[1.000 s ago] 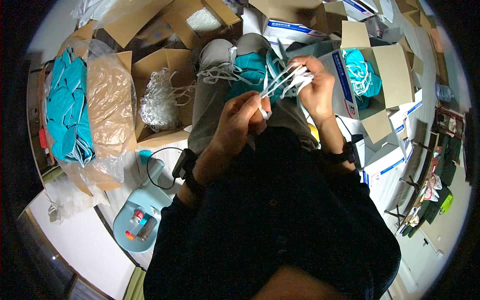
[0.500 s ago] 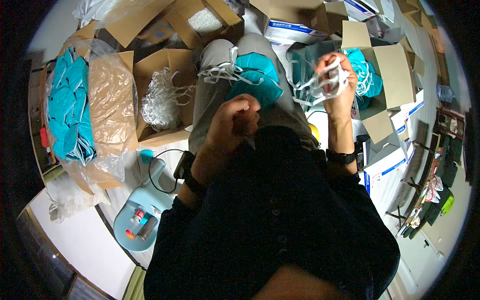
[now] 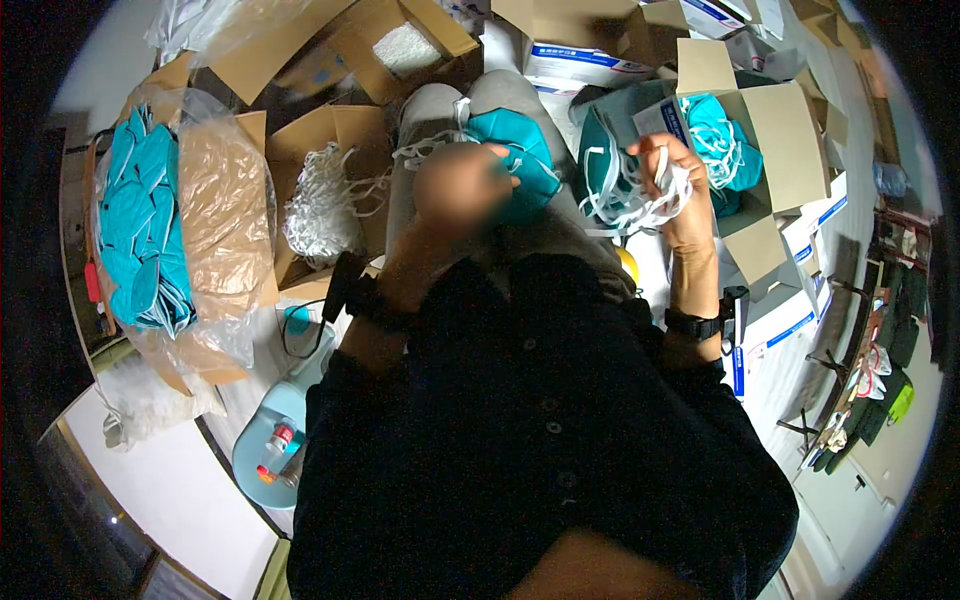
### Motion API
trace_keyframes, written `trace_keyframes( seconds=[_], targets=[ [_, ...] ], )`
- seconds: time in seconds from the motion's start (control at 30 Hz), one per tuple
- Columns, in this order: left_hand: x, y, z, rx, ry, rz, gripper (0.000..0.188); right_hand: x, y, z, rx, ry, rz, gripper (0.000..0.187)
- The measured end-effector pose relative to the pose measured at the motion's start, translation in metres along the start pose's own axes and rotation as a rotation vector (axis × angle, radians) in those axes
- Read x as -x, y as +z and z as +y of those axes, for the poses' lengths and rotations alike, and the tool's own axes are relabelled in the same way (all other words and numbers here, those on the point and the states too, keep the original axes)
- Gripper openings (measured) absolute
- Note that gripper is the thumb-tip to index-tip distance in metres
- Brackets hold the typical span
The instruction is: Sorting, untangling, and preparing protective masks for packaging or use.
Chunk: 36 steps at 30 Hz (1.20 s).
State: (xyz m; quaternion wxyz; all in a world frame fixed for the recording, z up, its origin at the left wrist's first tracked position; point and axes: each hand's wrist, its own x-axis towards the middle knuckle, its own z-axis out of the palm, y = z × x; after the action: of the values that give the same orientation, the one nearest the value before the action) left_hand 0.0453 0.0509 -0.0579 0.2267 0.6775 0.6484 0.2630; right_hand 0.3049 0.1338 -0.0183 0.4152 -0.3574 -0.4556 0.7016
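Observation:
My right hand [image 3: 682, 185] is closed round a bunch of white elastic straps [image 3: 640, 205] that loop down from its fingers. The straps reach a teal face mask [image 3: 597, 145] just left of that hand. Over my lap, my left hand [image 3: 463, 190] is smeared, so its fingers do not show clearly. It partly covers another teal face mask [image 3: 525, 145] lying on my thighs, whose white straps trail off to the left. I cannot tell whether the left hand touches this mask.
On the left, a plastic-lined carton [image 3: 222, 215] holds a pile of teal mask pieces [image 3: 143, 220]. Beside it, a cardboard box [image 3: 350, 125] contains tangled white straps [image 3: 322, 215]. An open box [image 3: 785, 130] at right holds strapped masks [image 3: 722, 145]. A blue plastic stool [image 3: 262, 420] carries a bottle.
My left hand has moved up over the mask on my lap. The right hand has dropped slightly with the straps, and the mask beside it shows more clearly.

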Motion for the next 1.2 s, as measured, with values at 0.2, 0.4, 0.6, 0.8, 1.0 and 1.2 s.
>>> trace_keyframes(
  seconds=[0.2,0.4,0.6,0.8,1.0,1.2],
  targets=[
    [-0.01,0.017,-0.031,-0.279,0.017,0.037,0.018,0.007,0.008,0.005,0.479,0.191,-0.261,0.017],
    [-0.01,0.001,-0.053,0.011,-0.047,0.135,0.016,0.011,0.057,0.043,0.885,0.194,-0.234,0.028],
    [-0.005,-0.008,-0.067,0.607,-0.135,0.143,0.014,0.004,0.07,0.089,1.093,0.042,-0.304,0.03],
    [0.004,-0.023,-0.071,1.205,-0.462,-0.027,0.015,-0.011,0.063,0.163,0.531,0.043,-0.097,0.02],
    [0.014,-0.029,-0.06,1.07,-0.344,-0.015,0.016,-0.012,0.085,0.106,0.549,-0.151,-0.043,0.015],
    [0.017,-0.039,-0.047,0.637,-0.227,0.022,0.019,-0.011,0.089,0.041,0.56,-0.181,0.017,0.023]
  ],
)
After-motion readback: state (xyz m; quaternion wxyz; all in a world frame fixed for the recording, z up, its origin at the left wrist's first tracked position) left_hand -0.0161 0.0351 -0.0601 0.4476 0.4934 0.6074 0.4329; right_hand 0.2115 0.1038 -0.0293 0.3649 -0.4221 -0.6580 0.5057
